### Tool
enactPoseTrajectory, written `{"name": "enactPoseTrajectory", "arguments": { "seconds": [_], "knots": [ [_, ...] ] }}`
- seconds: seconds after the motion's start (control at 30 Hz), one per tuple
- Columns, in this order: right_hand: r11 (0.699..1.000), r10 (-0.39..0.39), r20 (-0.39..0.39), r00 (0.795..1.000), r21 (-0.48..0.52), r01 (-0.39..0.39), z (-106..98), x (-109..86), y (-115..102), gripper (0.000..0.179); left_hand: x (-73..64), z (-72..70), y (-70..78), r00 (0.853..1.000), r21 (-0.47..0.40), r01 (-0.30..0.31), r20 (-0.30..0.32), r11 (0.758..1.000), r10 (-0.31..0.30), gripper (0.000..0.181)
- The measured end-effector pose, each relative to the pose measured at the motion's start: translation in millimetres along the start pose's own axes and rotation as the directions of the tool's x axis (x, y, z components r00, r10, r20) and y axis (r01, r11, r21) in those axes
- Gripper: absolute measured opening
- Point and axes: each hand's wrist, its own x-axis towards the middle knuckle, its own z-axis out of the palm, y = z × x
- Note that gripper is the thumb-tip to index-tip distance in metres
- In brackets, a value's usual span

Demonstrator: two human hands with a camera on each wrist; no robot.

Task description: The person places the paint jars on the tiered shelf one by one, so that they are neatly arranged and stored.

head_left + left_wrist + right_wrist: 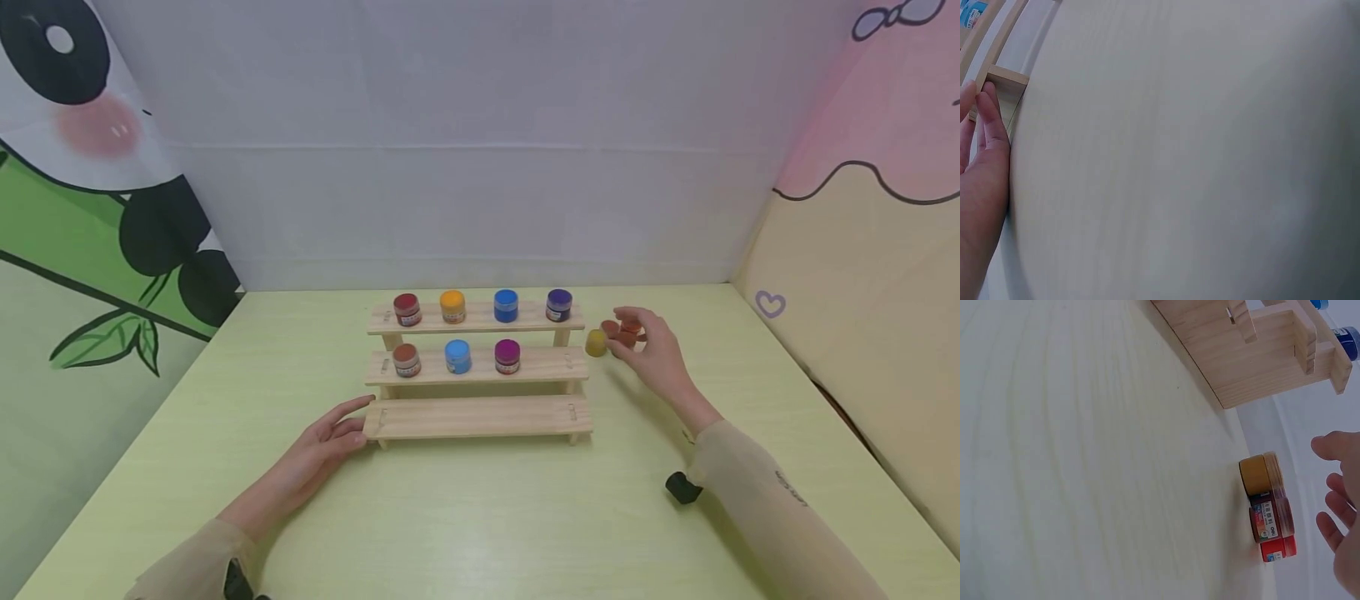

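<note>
- The jars nearest to the grip of the right hand [651, 354] are on the tabletop [480, 517], to the right of the wooden rack [1235, 362]: a yellow jar [1255, 476], a dark red jar [1271, 520] and a bright red jar [1277, 549], close together in a row.
- In the right wrist view this grip has its fingers apart, with a gap to the jars; it has hold of nothing that I can see.
- The grip of the left hand [318, 446] holds the left end of the lowest shelf [480, 418], with thumb and fingers close around the board.
- Because the jars stand so close, I think that taking one could push over its neighbour.
- A jar carried low toward the rack could strike the dark purple jar [558, 306] at the right end of the top shelf [478, 317].
- If the left hand pulls or lifts, the rack could tilt, and jars could slide, since I see no raised edge.
- Counted: one rack, three shelves, two hands.
- Counted: seven jars on the rack, four on the top shelf and three on the middle shelf [555, 364].
- Counted: at least three jars beside the rack; whether another hides behind them, I cannot tell.
</note>
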Motion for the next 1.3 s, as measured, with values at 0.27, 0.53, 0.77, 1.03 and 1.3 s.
{"name": "enactPoseTrajectory", "arguments": {
  "seconds": [0.27,0.53,0.77,1.03,1.3],
  "knots": [
    [0.996,0.081,0.057,0.995,-0.035,-0.079,-3,1.3,13,0.052,-1.9,0.3,1.2,1.000,-0.006,-0.016,0.010,1.000,0.016,0.066],
    [0.993,0.116,0.121,0.986,-0.025,-0.114,-5,0.5,21,0.048,-2.8,1.0,2.1,1.000,-0.004,-0.008,0.008,1.000,0.008,0.066],
    [0.991,0.131,0.141,0.981,-0.037,-0.127,-5,2.2,23,0.046,-2.9,1.1,3.2,1.000,-0.002,0.005,0.006,1.000,-0.005,0.066],
    [0.982,0.187,0.185,0.965,-0.061,-0.179,-3,2.6,26,0.046,-3.0,0.9,3.0,1.000,-0.006,-0.005,0.008,1.000,0.005,0.067],
    [0.976,0.213,0.201,0.956,-0.095,-0.197,-5,0.5,31,0.045,-4.0,0.6,3.9,1.000,-0.011,-0.006,0.011,1.000,0.007,0.067]
  ]
}}
